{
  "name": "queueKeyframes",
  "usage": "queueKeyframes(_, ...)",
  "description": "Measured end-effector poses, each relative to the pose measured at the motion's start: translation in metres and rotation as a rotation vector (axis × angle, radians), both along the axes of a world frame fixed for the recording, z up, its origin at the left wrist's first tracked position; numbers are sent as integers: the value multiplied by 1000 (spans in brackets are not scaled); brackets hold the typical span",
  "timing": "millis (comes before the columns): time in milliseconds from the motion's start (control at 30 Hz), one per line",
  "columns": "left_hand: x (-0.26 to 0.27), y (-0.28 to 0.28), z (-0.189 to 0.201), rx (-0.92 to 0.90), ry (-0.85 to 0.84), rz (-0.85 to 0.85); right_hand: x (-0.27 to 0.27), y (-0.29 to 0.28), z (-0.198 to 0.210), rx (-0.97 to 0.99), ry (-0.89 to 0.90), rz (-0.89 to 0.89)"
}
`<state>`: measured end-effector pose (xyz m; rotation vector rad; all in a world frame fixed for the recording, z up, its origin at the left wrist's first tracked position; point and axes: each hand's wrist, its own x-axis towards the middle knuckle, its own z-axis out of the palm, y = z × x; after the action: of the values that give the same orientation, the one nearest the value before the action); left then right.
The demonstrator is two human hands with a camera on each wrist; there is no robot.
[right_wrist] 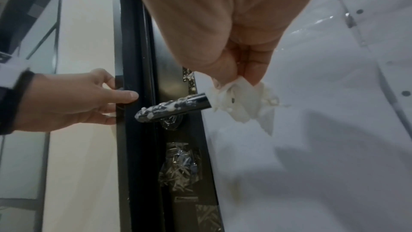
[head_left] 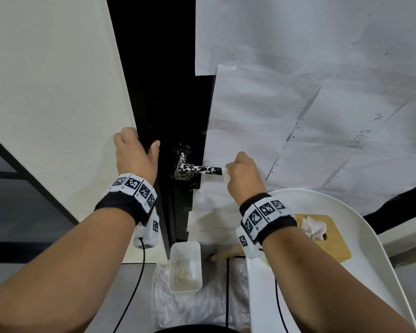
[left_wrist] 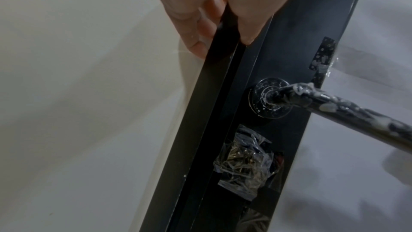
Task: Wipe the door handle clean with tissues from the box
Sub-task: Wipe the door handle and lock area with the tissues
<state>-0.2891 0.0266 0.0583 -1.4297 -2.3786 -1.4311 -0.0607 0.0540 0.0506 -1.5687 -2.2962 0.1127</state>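
- On the black door (head_left: pixel 168 97), at its edge: door handle (head_left: pixel 197 168), a lever pointing right, spattered with white paste along most of its length (the outer tip looks clean and shiny in the right wrist view).
- Tissue (right_wrist: pixel 240 101): crumpled, smeared with the same white paste, touching the lever's free end.
- Right hand (head_left: pixel 244 176): fingers and thumb pinched together on the tissue.
- Left hand (head_left: pixel 135 152): fingers curled round the door's edge, thumb pressed on the door face, left of the handle.
- Tissue box (head_left: pixel 327 239): wooden lid, one tissue sticking up from its slot; sits on a white chair (head_left: pixel 380 272), below the right hand.
- White bin (head_left: pixel 185 267): on the floor below the handle, holding used tissues.
- Paper sheets (head_left: pixel 298 92): taped over the door's surface.
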Motion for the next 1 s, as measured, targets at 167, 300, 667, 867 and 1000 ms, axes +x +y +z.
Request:
queueKeyframes(167,0,1,-1,0,3,7,-3,-6,2,6,-9,14)
queueKeyframes(300,0,1,-2,8,5,1,-3,-5,4,8,-40,40)
queueKeyframes(667,-1,1,-2,-5,8,0,-8,-3,7,-14,-58,42)
queueKeyframes(867,-2,1,-1,-7,16,4,-25,-4,9,-45,-39,92)
queueKeyframes(1000,-2,2,-3,-10,15,3,-23,-7,6,-52,-25,140)
